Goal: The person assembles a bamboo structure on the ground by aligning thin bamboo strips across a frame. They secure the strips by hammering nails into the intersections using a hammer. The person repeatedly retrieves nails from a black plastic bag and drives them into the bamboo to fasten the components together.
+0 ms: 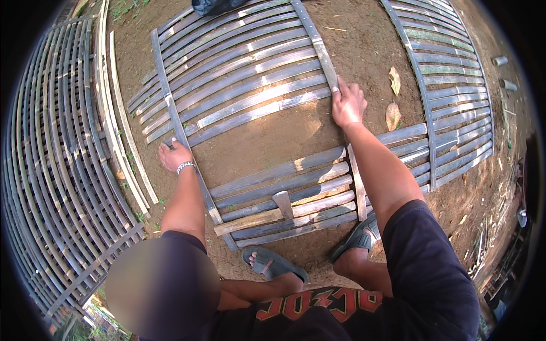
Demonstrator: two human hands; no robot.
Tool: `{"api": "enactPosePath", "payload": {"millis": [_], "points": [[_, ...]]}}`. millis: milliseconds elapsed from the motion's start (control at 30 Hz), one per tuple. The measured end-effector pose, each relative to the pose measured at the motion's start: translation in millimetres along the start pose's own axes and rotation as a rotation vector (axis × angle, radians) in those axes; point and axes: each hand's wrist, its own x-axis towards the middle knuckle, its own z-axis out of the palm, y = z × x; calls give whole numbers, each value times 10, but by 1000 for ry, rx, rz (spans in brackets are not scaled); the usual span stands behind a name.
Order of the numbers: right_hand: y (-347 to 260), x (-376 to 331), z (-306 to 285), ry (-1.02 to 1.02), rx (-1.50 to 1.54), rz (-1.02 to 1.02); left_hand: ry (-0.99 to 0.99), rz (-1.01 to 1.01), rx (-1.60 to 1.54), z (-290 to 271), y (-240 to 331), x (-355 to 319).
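Observation:
A bamboo slat panel lies on the ground before me, several split strips fixed across two long side rails. My right hand is closed on the right rail, thumb on top. At the left rail, my left hand, with a chain bracelet at its wrist, curls against the outer side; its fingertips are partly hidden. Between the hands is a gap in the slats with bare soil. Nearer my feet are more slats. On them rests a short flared grey piece, its kind unclear.
A second slatted panel lies at the right, a larger one at the left. Loose long strips lie beside the left one. A black plastic bag is at the far edge. Dry leaves dot the soil. My sandalled feet stand close to the panel.

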Motion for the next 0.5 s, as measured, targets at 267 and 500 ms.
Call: {"api": "enactPosePath", "payload": {"millis": [267, 500], "points": [[-26, -35, -68, 5, 31, 24, 0, 21, -29, -67, 72, -26], [-66, -41, -86, 2, 70, 38, -38, 7, -33, -39, 25, 15]]}}
